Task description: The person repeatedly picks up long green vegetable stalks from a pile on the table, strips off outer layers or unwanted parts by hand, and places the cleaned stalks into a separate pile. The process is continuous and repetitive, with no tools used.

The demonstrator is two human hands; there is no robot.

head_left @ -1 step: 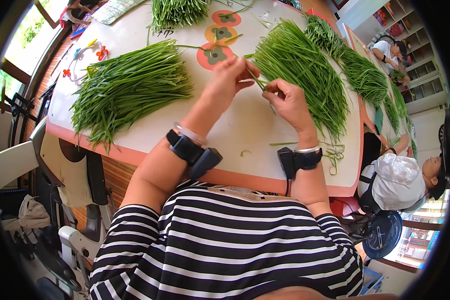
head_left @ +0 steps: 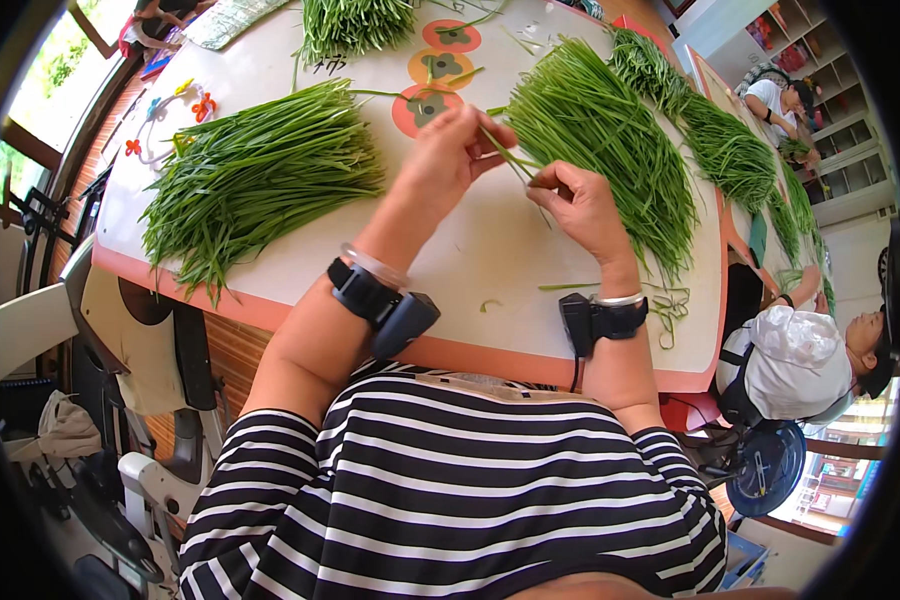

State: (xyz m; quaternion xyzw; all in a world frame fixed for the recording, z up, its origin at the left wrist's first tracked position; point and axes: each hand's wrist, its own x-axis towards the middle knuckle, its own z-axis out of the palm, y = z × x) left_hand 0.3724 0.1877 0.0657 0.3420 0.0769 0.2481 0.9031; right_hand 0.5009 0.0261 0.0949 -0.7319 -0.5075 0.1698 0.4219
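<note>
Left hand (head_left: 444, 150) and right hand (head_left: 582, 208) are both pinching skinny green stalks (head_left: 511, 157), strung between them over the white tabletop (head_left: 460, 310). Yank too hard and they'd probably snap; swing right and that big green pile (head_left: 610, 150) could get mussed.

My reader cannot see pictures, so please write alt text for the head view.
The left hand and right hand hold thin green stalks above a white table. A left pile and a right pile of similar greens lie on it.
</note>
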